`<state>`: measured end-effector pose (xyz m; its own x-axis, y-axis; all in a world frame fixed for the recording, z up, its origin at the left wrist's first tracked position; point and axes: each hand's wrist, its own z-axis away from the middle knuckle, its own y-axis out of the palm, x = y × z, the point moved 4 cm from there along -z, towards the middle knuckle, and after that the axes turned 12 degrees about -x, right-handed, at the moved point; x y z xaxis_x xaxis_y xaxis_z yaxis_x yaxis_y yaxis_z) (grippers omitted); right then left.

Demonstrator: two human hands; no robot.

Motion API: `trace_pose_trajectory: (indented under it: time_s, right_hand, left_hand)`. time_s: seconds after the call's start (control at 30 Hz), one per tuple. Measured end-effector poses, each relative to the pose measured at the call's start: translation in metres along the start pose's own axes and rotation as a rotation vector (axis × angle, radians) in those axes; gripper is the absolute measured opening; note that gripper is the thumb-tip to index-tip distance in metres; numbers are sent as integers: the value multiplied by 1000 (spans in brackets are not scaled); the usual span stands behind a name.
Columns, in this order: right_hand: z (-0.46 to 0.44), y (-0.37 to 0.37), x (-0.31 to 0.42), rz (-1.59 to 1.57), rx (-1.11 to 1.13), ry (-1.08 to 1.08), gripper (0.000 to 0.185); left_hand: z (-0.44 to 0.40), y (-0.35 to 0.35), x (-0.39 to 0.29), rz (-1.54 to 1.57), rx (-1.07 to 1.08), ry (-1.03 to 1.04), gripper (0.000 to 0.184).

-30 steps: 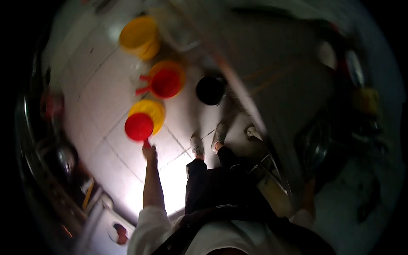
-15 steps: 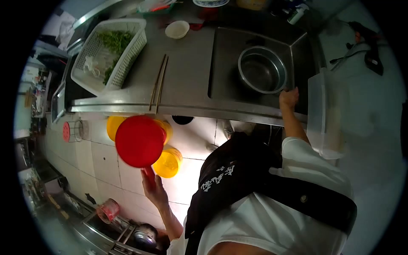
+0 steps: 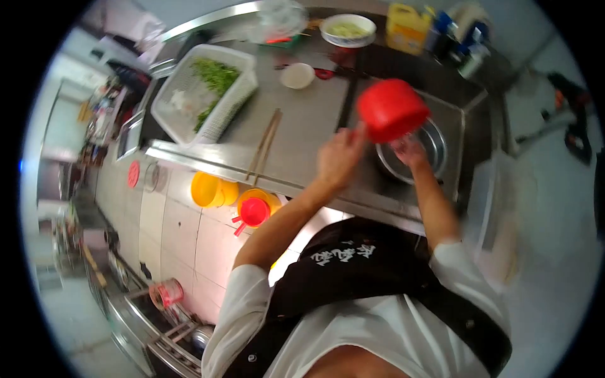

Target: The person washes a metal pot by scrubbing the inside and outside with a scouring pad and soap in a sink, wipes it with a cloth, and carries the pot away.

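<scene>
My left hand (image 3: 340,159) is closed round the handle of a red plastic water scoop (image 3: 394,110). The scoop is tilted above a round metal basin (image 3: 437,146) in the sink (image 3: 459,129), and its inside is turned away from view. Under the scoop's near edge, my right hand (image 3: 411,152) is over the basin. Its fingers are partly covered and blurred, so I cannot tell whether they are spread or closed. Any water is not clearly visible.
On the counter are a white basket (image 3: 236,104) with greens, chopsticks (image 3: 265,146), a small white bowl (image 3: 297,76) and a patterned bowl (image 3: 348,39). A yellow jug (image 3: 406,28) stands behind the sink. Yellow buckets (image 3: 205,189) and another red scoop (image 3: 254,212) are below the counter edge.
My left hand has carried the red scoop from beyond the counter's front edge up and right, over the basin. My right hand has moved from the basin's rim to over its opening.
</scene>
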<state>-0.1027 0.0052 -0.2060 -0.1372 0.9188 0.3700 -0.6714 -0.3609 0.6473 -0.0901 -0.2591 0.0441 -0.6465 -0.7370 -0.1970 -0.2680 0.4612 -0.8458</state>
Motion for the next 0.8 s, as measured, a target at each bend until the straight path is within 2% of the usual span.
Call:
trace_pose_trajectory:
  time_s: [0.03,0.07,0.23,0.33,0.5,0.53,0.57,0.63,0.67,0.7,0.77,0.8]
  right_hand:
    - [-1,-1,5,-62,-64,-52,16]
    - [0,-15,11,13,-324,-61,14]
    - [-2,-60,35,-49,-371,-30,14]
    - [-24,-89,33,4,-397,37,17]
    - [-35,-95,22,296,-387,-48,21]
    - [-35,-99,21,363,-411,-82,21]
    - [-37,-100,20,409,-324,-38,20]
    - [-44,-113,22,450,-385,-11,18]
    - [-47,-120,23,472,-416,-4,17]
    - [-46,-126,24,473,-426,26,16]
    - [-49,-130,25,452,-438,73,15]
    - [-76,-155,34,432,-514,81,14]
  left_hand:
    - [-10,9,-9,-23,-67,84,55]
    - [-20,15,-16,-42,-127,169,55]
    - [-36,6,-20,-124,-376,278,53]
    - [-26,-10,3,-95,-362,193,53]
    - [49,-71,66,270,-272,-461,56]
    - [77,-81,80,302,-356,-523,57]
    - [111,-89,95,335,-440,-591,58]
    - [180,-117,109,355,-620,-728,56]
    - [228,-114,120,444,-713,-871,54]
    - [263,-126,119,544,-732,-1147,51]
    - [325,-144,115,409,-715,-1509,55]
    - [357,-143,118,397,-698,-1699,58]
